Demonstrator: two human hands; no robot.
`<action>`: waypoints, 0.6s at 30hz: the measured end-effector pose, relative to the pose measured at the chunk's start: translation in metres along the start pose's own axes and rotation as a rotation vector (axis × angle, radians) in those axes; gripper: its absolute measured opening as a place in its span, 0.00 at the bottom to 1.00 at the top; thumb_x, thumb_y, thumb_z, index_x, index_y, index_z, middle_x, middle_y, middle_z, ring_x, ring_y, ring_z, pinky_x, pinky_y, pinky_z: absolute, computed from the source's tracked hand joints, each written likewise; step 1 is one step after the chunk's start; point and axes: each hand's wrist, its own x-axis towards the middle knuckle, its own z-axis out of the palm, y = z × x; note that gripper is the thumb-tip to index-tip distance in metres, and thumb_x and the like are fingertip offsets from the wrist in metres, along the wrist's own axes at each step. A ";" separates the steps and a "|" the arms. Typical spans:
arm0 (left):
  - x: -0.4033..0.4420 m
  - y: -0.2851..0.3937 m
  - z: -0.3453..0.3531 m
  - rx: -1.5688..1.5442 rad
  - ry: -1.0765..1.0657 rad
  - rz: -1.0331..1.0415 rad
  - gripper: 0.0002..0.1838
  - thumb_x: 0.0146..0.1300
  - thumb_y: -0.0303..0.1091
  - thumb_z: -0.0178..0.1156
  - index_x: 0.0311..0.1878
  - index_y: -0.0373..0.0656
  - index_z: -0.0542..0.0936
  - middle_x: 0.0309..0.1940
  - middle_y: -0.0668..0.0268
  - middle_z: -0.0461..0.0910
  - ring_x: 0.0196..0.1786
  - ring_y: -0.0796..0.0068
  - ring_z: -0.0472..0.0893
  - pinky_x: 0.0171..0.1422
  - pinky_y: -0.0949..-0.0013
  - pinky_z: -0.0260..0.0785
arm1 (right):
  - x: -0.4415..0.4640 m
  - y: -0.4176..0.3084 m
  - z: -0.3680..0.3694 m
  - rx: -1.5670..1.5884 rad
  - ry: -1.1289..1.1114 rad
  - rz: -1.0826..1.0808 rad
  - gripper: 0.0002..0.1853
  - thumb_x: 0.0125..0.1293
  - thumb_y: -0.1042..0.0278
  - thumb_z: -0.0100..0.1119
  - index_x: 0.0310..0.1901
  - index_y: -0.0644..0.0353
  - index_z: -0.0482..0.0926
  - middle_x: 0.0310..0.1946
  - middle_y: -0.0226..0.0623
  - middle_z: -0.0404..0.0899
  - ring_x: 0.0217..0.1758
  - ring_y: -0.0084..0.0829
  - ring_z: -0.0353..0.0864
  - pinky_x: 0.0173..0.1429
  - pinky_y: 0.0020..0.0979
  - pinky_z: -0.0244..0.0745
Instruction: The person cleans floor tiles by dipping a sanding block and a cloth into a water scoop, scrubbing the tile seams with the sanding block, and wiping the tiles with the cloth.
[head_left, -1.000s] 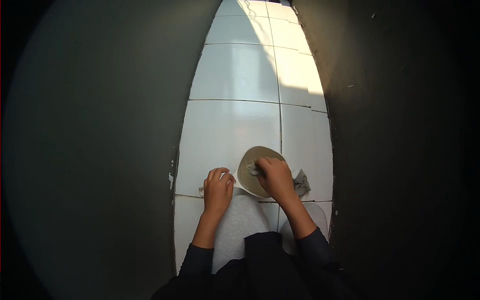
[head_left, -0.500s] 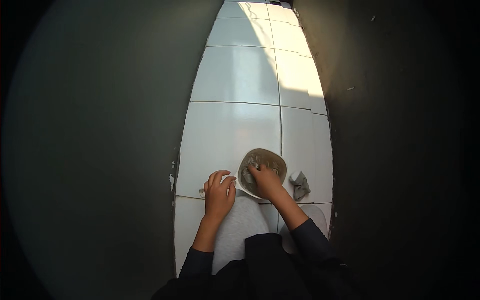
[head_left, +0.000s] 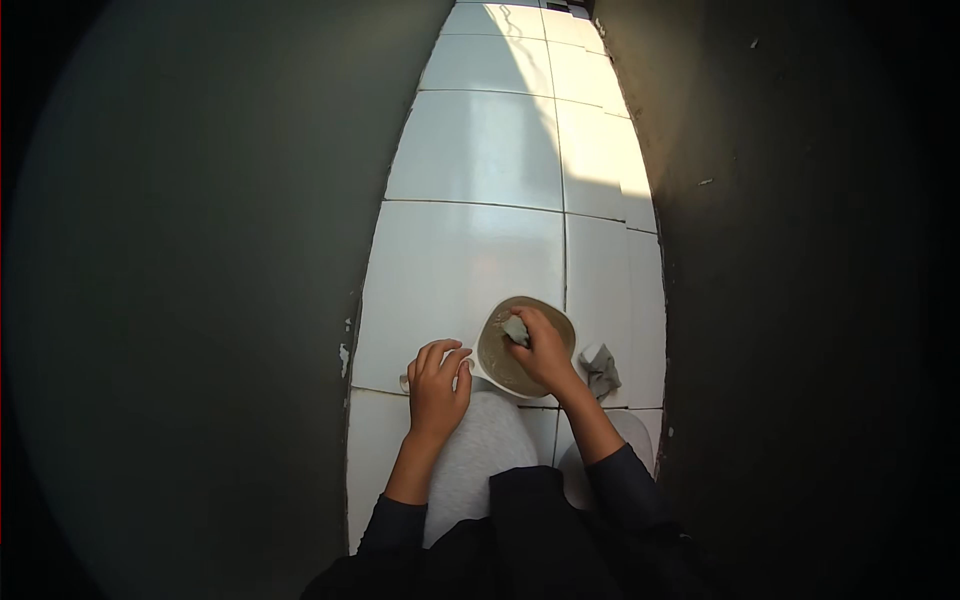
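The right hand has a narrow grip: its thumb and fingers pinch a small, pale grey wad of what looks like wet cloth. The wad is inside a rounded, pale-rimmed plastic dipper, over or partly in its cloudy, brownish water; where it meets the surface is hard to tell.

The left hand lies at the dipper's side, its fingers loosely bent over the handle, whose looped end shows past the far side of the hand. Whether those fingers close round the handle cannot be told.

The wad should be soft and limp, heavier when soaked and a little slippery; a pinch through its thick middle would hold better than a loose edge. The dipper looks light and fairly stiff, but its water can slop, so the handle and the opposite rim are the 2 steady places to hold it.

Just beside the dipper, on the right hand's side, a crumpled grey cloth sits on the white tiled floor. Farther out, 2 dark grey walls flank the tiles, and sunlight falls across the far end.
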 end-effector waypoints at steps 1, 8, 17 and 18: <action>0.000 0.000 0.000 -0.003 0.006 0.003 0.09 0.57 0.27 0.56 0.41 0.42 0.80 0.46 0.65 0.76 0.54 0.65 0.73 0.57 0.62 0.60 | 0.001 -0.003 -0.001 0.000 -0.001 -0.001 0.15 0.55 0.70 0.62 0.44 0.62 0.73 0.46 0.45 0.76 0.49 0.47 0.76 0.48 0.41 0.71; 0.001 0.001 -0.003 -0.009 0.020 -0.001 0.11 0.57 0.26 0.56 0.44 0.42 0.79 0.45 0.64 0.76 0.53 0.64 0.73 0.57 0.62 0.61 | -0.003 -0.009 0.007 0.077 -0.088 0.090 0.23 0.58 0.64 0.62 0.54 0.60 0.70 0.45 0.52 0.74 0.49 0.49 0.76 0.49 0.40 0.71; 0.000 -0.001 0.000 -0.018 0.020 0.007 0.11 0.56 0.26 0.56 0.44 0.42 0.79 0.45 0.64 0.76 0.53 0.64 0.73 0.57 0.62 0.61 | -0.006 -0.001 0.012 -0.108 -0.157 0.232 0.12 0.55 0.64 0.63 0.36 0.63 0.80 0.38 0.51 0.70 0.43 0.50 0.74 0.50 0.41 0.70; 0.000 0.000 0.000 -0.019 0.020 0.008 0.11 0.56 0.26 0.56 0.44 0.42 0.79 0.45 0.64 0.76 0.53 0.64 0.73 0.57 0.62 0.61 | -0.008 -0.001 0.013 -0.184 -0.173 0.195 0.10 0.53 0.70 0.62 0.37 0.62 0.79 0.38 0.51 0.70 0.44 0.50 0.74 0.50 0.41 0.70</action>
